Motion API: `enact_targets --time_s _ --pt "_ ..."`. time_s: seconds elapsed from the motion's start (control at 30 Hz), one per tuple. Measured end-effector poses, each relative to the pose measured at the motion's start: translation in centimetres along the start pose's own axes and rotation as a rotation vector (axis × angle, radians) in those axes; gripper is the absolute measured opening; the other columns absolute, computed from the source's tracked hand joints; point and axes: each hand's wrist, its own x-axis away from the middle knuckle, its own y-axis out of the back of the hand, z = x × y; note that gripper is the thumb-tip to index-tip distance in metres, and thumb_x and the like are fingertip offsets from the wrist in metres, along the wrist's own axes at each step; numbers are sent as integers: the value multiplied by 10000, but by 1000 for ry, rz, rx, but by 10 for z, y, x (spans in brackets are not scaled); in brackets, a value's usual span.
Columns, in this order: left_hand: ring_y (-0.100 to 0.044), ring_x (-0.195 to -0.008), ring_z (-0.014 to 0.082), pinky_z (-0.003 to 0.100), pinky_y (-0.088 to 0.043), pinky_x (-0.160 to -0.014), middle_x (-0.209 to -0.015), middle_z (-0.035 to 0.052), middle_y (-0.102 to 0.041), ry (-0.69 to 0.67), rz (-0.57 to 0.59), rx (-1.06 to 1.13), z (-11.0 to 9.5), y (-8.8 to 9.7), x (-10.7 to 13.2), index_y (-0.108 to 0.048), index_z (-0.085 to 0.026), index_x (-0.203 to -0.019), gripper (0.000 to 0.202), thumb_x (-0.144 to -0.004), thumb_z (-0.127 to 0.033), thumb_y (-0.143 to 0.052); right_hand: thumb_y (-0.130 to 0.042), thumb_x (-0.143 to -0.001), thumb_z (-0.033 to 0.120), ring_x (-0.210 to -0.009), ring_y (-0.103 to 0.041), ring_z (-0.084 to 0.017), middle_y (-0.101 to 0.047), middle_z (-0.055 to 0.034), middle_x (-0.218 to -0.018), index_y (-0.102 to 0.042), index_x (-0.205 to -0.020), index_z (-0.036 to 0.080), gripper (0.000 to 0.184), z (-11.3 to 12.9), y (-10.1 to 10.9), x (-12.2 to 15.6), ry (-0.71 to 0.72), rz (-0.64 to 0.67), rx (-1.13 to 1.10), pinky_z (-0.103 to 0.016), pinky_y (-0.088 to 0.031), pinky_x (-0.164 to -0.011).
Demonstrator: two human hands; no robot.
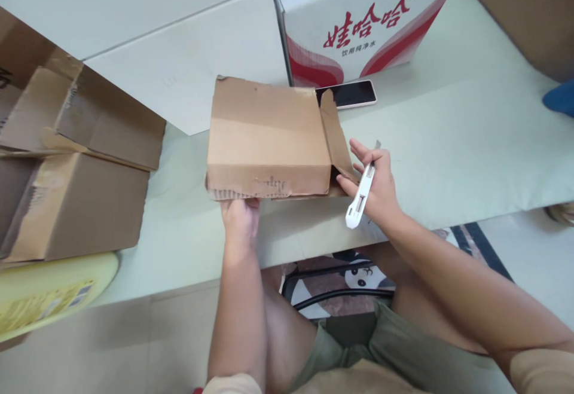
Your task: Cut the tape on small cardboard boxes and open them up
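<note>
A brown cardboard box is held over the table's near side, with torn, ridged paper along its lower front edge. My left hand grips it from below; most of the fingers are hidden under the box. On the right side, a flap stands out from the box's end. My right hand is beside that end and holds a white box cutter, its metal blade pointing away from me. The fingertips of this hand reach toward the flap and the opening; whether they touch is hard to tell.
Behind the box lies a phone, in front of a white and red water carton. White boxes stand at the back left. Open brown cartons and a yellow container are at the left. The table's edge is close to my legs.
</note>
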Motion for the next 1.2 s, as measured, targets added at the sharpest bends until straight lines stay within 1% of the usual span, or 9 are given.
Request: enact_targets --time_s 0.17,0.27,0.37,0.53,0.7,0.8,0.9,1.0,1.2 --pt "-693 -1220 346 375 -633 -799 -1203 111 -752 80 195 107 -18 1 9 -685 -301 -1244 700 -668 -695 -745 -794 -807 405 -1559 -449 -418 -632 -140 -1544 -450 -953 291 391 6 -4 -1 144 346 213 -797 -256 -1239" --pt "-683 -1224 342 349 -621 -765 -1243 88 -739 45 209 96 -24 1 13 -661 -351 -1284 787 -613 -752 -757 -797 -786 356 -1551 -448 -451 -623 -145 -1552 -483 -895 272 343 8 -7 -3 133 576 315 -827 -244 -1220" --pt "-711 -1156 326 338 -621 -730 -1246 78 -748 39 192 60 -19 0 15 -688 -368 -1257 880 -522 -839 -798 -769 -798 317 -1551 -454 -431 -617 -145 -1557 -500 -899 269 291 7 -6 -5 126 629 334 -814 -255 -1225" --pt "-755 -1069 267 353 -645 -854 -1136 55 -796 67 3 24 -1 1 10 -729 -316 -1210 750 -531 -511 -981 -749 -803 323 -1518 -511 -408 -683 -143 -1481 -508 -907 273 267 6 -3 -5 112 544 230 -770 -309 -1227" --pt "-778 -994 221 324 -661 -863 -946 13 -809 78 0 177 1 15 -6 -750 -261 -928 348 -649 -361 -933 -605 -968 489 -1232 -741 -305 -829 -80 -1085 -539 -907 280 227 8 5 -11 -36 -6 -23 -589 -518 -1125" --pt "-786 -1029 226 305 -662 -857 -937 36 -818 52 53 240 -4 26 -12 -746 -235 -868 272 -722 -415 -888 -672 -891 636 -1139 -754 -281 -811 -84 -1139 -591 -963 273 379 2 8 -19 -141 -288 -90 -538 -546 -1096" --pt "-780 -1113 255 333 -665 -881 -1011 65 -828 47 101 241 -7 33 -13 -758 -232 -942 291 -777 -455 -845 -775 -715 741 -1106 -762 -298 -790 -91 -1188 -620 -1011 265 582 -5 7 -23 -307 -239 -290 -510 -624 -971" --pt "-777 -1135 275 369 -669 -903 -1040 69 -830 113 131 218 -6 35 -10 -756 -239 -1003 328 -747 -401 -880 -746 -668 819 -1011 -787 -342 -803 -83 -958 -631 -931 253 635 -7 4 -21 -406 -78 -445 -521 -667 -846" --pt "-801 -939 245 360 -685 -802 -941 30 -822 271 102 236 -9 26 -4 -749 -233 -940 409 -601 -316 -963 -842 -587 786 -780 -770 -293 -764 -42 -751 -671 -849 257 614 0 13 -19 -502 -6 -407 -480 -674 -741"
